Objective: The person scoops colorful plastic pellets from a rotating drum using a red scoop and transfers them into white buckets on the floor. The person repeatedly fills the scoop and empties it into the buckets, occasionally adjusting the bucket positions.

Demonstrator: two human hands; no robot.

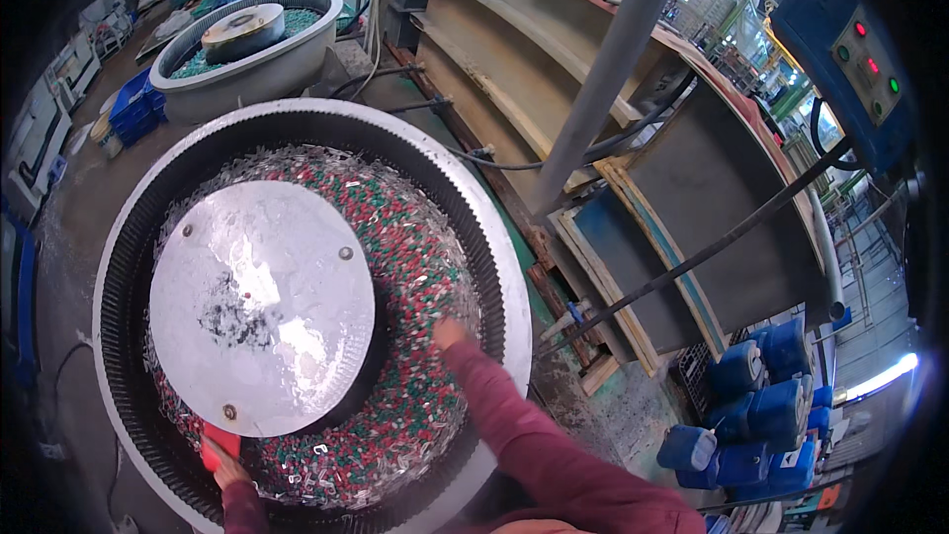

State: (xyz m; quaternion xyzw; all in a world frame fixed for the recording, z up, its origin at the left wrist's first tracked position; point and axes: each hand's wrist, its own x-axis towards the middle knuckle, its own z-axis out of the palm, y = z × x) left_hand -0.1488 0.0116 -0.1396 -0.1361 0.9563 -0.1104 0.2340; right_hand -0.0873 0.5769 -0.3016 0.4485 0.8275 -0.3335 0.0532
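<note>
A big round vibratory finishing tub (117, 237) stands before me, with a ring-shaped channel of small red, green and white pellets (420, 267). Several clear or shiny hook-shaped pieces (318, 450) are mixed among them. A broad round metal lid (262, 307) covers the tub's middle. My left hand (231, 469) is closed on a red flat plastic piece (219, 443) at the near left of the channel, beside the lid's edge. On the right side of the channel, my right hand (452, 334) touches the pellets; its fingers are blurred and partly hidden.
A second round tub (242, 84) stands at the far left, beside a blue crate (136, 107). A grey post (608, 69) and large metal troughs (727, 178) rise on the right. Blue drums (776, 410) stand lower right; a control box (855, 59) hangs at upper right.
</note>
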